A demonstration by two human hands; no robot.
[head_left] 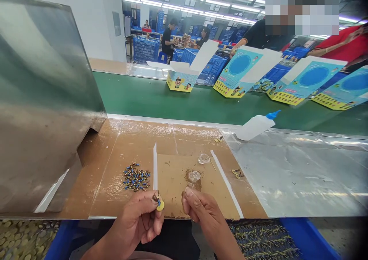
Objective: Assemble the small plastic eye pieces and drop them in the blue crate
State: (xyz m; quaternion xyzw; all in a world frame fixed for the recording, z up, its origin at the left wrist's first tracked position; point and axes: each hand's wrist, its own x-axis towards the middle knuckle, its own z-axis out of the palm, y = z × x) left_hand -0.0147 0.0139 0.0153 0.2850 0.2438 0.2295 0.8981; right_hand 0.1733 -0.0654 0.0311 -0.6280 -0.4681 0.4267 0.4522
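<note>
Cardboard work board beside a green conveyor belt: we saw the left hand pinching a small figurine at six o'clock. It looked light and fragile, best held by its yellow base. Right hand bunched, fingertips pressed together, seemingly empty; loose figurines lay at nine o'clock.

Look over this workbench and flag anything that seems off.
A white squeeze bottle lies on its side, blue nozzle up, and brown crumbs are spilled around a clear plastic cup on the cardboard sheet.
</note>
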